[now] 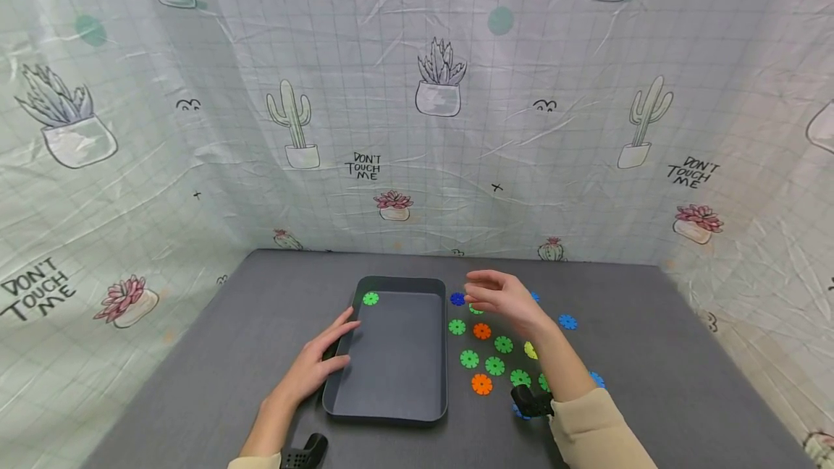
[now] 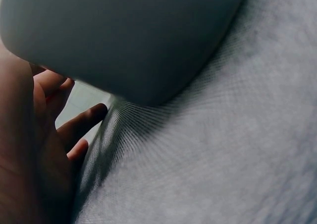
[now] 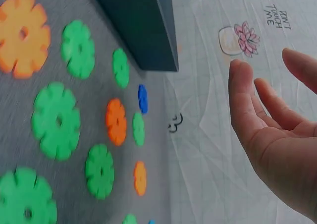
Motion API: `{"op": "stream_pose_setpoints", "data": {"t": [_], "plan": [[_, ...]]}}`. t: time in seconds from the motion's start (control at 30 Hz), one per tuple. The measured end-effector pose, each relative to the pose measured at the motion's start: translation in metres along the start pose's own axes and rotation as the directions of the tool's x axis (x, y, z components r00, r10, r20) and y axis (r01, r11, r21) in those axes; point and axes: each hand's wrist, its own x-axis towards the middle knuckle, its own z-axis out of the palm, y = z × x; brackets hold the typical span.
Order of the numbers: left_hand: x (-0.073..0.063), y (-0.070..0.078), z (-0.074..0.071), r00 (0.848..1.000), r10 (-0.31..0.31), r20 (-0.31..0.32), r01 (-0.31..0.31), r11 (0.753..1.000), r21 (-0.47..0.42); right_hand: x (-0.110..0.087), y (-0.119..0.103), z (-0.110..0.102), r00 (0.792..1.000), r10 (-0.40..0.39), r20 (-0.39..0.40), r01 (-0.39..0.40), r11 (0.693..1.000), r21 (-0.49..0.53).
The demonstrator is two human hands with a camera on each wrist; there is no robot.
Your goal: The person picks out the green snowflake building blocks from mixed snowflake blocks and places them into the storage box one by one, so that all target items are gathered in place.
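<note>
Tray (image 1: pixel 399 364), dark grey: on the counter (image 1: pixel 208 382); one green disc (image 1: pixel 371 298) inside, far left corner.
Left hand (image 1: pixel 315 358): fingers extended across the tray's left rim; grip released.
Right hand (image 1: pixel 502 300): raised over the loose discs (image 1: pixel 481 331), right of the tray; grip relaxed, nothing visibly held.
Risk, judged: a low-swept right sleeve (image 1: pixel 599 422) could scatter discs; a left-hand push could shift the tray.
Lettering: "DON'T TOUCH ME", repeated on the cloth (image 1: pixel 352 121).

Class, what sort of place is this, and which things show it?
Probably a screened-off tabletop workspace: a cactus-print sheet lines the back and sides of a grey table, which holds a tray and notched discs.
</note>
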Motion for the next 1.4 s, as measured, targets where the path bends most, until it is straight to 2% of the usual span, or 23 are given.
{"op": "stream_pose_setpoints", "data": {"t": [0.5,0.97,1.2,1.4], "plan": [[-0.002,0.002,-0.005,1.000,0.017,-0.007,-0.016,1.000,0.013,-0.030,0.012,-0.033,0.999,0.035,-0.018,-0.037,0.995,-0.093],[0.000,0.001,-0.002,1.000,0.002,0.005,-0.002,1.000,0.005,-0.061,0.024,-0.061,0.994,0.103,-0.045,-0.109,0.977,-0.181],[0.001,0.001,0.000,1.000,0.010,0.002,-0.010,1.000,-0.002,-0.072,0.029,-0.074,0.994,0.109,-0.029,-0.113,0.973,-0.201],[0.000,0.000,0.000,1.000,0.024,-0.011,-0.024,0.999,0.022,-0.079,0.038,-0.081,0.989,0.145,-0.041,-0.151,0.959,-0.241]]}}
